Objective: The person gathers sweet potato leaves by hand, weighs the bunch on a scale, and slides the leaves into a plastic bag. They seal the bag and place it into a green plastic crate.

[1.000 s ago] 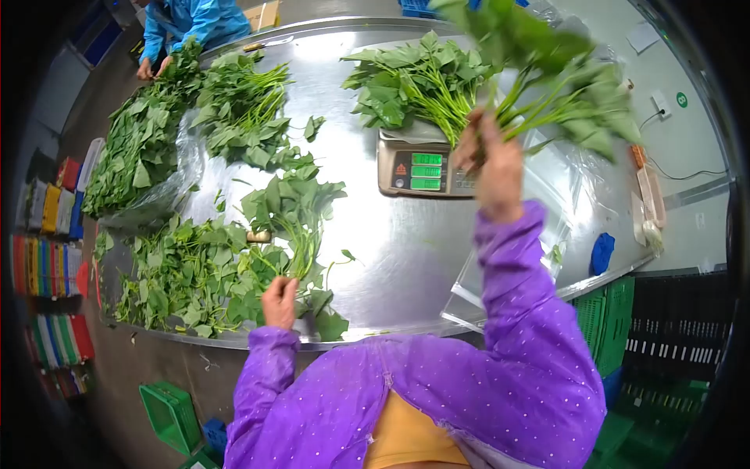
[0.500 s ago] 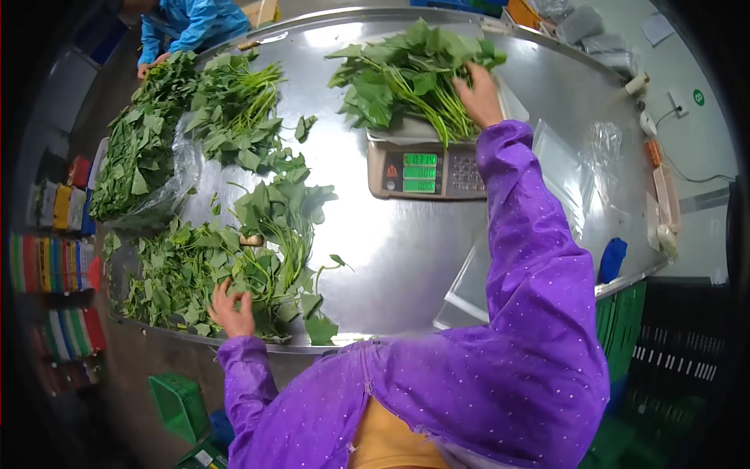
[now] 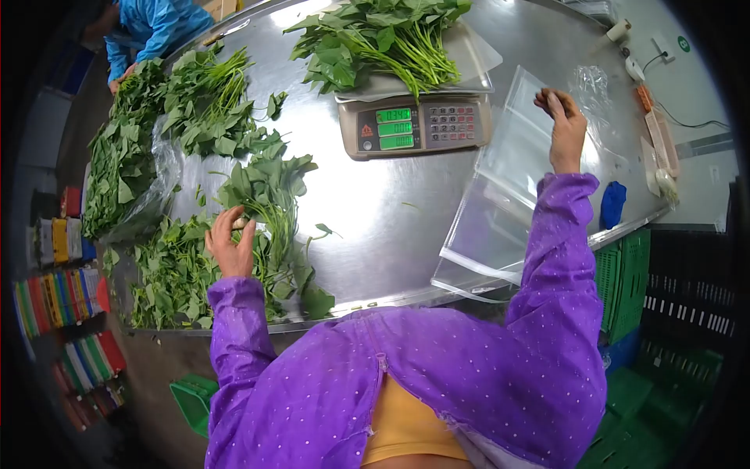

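My left hand (image 3: 232,248) is at the loose leafy greens (image 3: 183,266), its thumb and fingers apart around a short tan handle-like piece (image 3: 240,223); a firm hold on it is not visible. Over clear plastic bags (image 3: 500,180) at the right, my right hand (image 3: 564,129) is raised with its fingertips drawn together. Whether they pinch anything is too small to tell. A heap of leafy greens (image 3: 383,47) with long green stems lies on the pan of a digital scale (image 3: 355,129), whose green display is lit.
Leafy bunches (image 3: 125,156) lie on plastic film at the left of the metal table (image 3: 367,227). A person in a blue sleeve (image 3: 160,27) works at the far left corner. A blue cloth-like item (image 3: 613,205) and green crates (image 3: 625,281) are at the right.
My right hand has left the greens on the scale and moved right, over the bags. The scale's top reading is lower. My left hand has moved up to the tan piece.
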The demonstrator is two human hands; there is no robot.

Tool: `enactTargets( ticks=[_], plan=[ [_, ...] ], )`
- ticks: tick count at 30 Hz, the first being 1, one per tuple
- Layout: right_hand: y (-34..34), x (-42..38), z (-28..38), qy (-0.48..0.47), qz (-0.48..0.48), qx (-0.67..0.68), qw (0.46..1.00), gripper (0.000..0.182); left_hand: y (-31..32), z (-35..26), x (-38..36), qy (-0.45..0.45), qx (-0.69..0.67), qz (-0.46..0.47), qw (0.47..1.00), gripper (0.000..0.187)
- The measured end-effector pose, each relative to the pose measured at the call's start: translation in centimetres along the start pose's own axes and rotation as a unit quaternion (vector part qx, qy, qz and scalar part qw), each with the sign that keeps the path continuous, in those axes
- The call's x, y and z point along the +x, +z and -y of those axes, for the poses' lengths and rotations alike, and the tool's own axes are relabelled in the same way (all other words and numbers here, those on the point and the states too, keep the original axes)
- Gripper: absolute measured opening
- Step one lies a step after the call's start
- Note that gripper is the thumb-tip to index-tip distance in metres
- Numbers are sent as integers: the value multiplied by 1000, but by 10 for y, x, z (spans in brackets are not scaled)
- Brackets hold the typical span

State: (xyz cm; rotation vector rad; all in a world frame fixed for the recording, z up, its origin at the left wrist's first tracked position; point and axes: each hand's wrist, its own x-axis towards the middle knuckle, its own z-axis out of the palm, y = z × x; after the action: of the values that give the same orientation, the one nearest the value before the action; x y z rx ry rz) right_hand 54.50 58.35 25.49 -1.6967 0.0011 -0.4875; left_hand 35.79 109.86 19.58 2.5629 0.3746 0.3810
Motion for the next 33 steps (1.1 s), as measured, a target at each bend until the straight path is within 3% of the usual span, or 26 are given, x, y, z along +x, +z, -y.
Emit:
enactTargets(
  ticks=[4, 9, 12, 18, 20, 22, 25, 28, 31, 33],
  plan=[
    [-27, -11, -14, 31, -16, -7, 999, 21, 12, -15, 10, -7, -43, 52, 998, 31],
    [-30, -4, -24, 56, -6, -4, 998, 21, 42, -27, 21, -56, -253, 119, 958, 33],
    [-20, 15, -32, 56, 11, -7, 998, 22, 52, -50, 31, -106, -352, 157, 916, 31],
    [42, 44, -34, 33, 65, -41, 997, 23, 83, -77, 47, -117, -418, 189, 881, 27],
    [77, 49, -32, 15, 122, -89, 988, 22, 92, -87, 51, -100, -420, 206, 878, 26],
    [117, 53, -27, -64, 141, -158, 975, 21, 97, -100, 57, -84, -399, 243, 880, 26],
    [163, 70, -45, -207, 180, -433, 858, 21, 100, -120, 63, -56, -390, 272, 878, 27],
    [176, 85, -54, -232, 22, -437, 869, 24, 95, -125, 71, -29, -382, 279, 881, 28],
    [169, 103, -61, -55, 202, -524, 826, 25, 90, -115, 66, -59, -404, 275, 870, 29],
    [167, 106, -82, -33, 224, -478, 849, 26, 93, -104, 66, -87, -424, 272, 860, 29]
  ],
)
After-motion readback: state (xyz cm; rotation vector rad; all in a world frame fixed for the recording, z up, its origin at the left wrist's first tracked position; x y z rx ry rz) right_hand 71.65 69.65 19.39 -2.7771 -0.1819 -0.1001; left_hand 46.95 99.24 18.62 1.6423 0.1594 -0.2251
